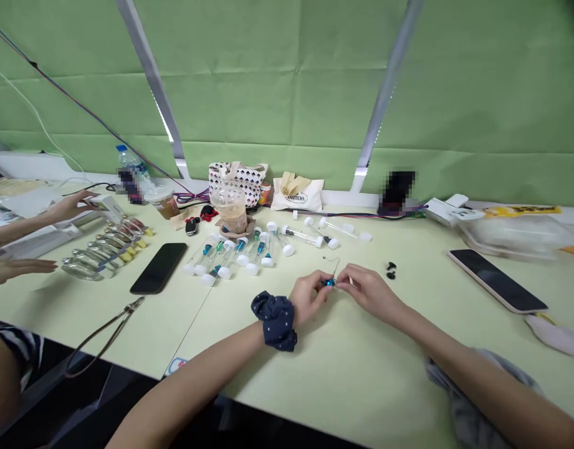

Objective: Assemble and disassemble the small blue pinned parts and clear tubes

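My left hand [310, 297], with a dark blue dotted scrunchie [275, 319] on its wrist, pinches a small shiny blue piece [330, 282] over the table. From its right side my right hand [368, 288] closes thumb and finger on the edge of the same piece; the exact grip is partly hidden. A thin dark wire or cord [333, 258] curls up behind the fingers. Beyond both hands lie several clear tubes with white caps [303, 237], some with blue or green contents [241, 244]. Two small black pieces [391, 270] rest right of my right hand.
At left, a co-worker's hands [74, 206] are over a row of clear packs [93, 257]. A black phone [159, 268] lies nearby, another phone [497, 280] at right. A drink cup [233, 212], patterned bag [237, 181], white pouch [296, 193] and plastic container [511, 234] stand farther back.
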Demonstrator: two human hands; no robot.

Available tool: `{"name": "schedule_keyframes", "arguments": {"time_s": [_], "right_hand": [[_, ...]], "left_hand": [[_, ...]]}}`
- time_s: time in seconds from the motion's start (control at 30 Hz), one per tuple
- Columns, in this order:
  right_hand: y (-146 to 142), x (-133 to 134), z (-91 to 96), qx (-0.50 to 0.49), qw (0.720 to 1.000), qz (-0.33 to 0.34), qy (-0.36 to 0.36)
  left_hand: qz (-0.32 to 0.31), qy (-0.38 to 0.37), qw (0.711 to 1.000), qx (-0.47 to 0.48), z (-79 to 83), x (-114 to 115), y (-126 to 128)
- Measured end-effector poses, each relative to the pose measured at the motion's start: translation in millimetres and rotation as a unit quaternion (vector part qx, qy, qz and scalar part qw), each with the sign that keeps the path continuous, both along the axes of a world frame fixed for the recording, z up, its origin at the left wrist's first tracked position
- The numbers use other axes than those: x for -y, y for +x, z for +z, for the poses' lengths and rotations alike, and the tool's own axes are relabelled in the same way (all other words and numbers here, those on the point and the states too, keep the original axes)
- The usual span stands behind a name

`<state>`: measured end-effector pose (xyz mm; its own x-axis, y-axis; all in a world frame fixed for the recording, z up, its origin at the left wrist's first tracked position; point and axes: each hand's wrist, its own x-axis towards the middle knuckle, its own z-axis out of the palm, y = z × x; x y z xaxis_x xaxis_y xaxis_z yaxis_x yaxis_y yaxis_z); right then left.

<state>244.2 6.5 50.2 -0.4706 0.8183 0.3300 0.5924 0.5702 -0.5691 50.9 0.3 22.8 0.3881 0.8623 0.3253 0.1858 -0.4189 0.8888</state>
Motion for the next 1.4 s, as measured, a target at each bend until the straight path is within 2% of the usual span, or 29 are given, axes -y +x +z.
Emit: {"name": "schedule_keyframes", "arguments": {"time_s": [0.13, 0.3, 0.53, 0.7, 0.83, 0.9, 1.0, 1.17, 1.3, 1.4], "right_hand": [[3.1, 3.6, -10.0, -0.031, 0.999, 0.014, -0.003], [-4.2, 6.4, -23.0, -0.094, 0.994, 0.0, -0.051], [-7.3, 5.1, -25.7, -0.112, 0.991, 0.002, -0.078], [-8.7, 3.1, -24.2, -0.114, 0.985, 0.021, -0.132], [-11.6, 3.5, -25.4, -0.112, 0.98, 0.01, -0.164], [-13.7, 3.4, -25.1, -0.106, 0.984, 0.005, -0.144], [-17.0, 2.2, -22.2, -0.097, 0.992, 0.015, -0.074], [-19.2, 2.2, -15.6, -0.066, 0.997, 0.014, 0.027], [-18.4, 4.6, -13.8, -0.045, 0.997, 0.01, 0.065], [-18.1, 5.2, -13.8, -0.052, 0.996, 0.016, 0.066]], "left_hand": [[-0.023, 0.004, 0.999, -0.026, -5.6, 0.1, -0.3], [-0.022, -0.018, 1.0, -0.005, -7.9, -0.3, -3.8], [-0.045, -0.005, 0.999, 0.03, -5.1, -3.7, -4.8], [-0.039, -0.067, 0.996, 0.035, 0.9, -8.7, -3.2], [-0.04, -0.123, 0.991, 0.036, 5.1, -9.1, -7.1], [-0.045, -0.139, 0.989, 0.037, 5.4, -7.0, -9.6], [-0.04, -0.158, 0.986, 0.041, 5.2, -2.3, -11.6], [-0.021, -0.156, 0.987, 0.034, 8.1, 4.1, -11.0], [-0.025, -0.172, 0.984, 0.038, 10.8, 5.5, -10.1], [-0.025, -0.2, 0.978, 0.053, 11.0, 5.9, -9.0]]}}
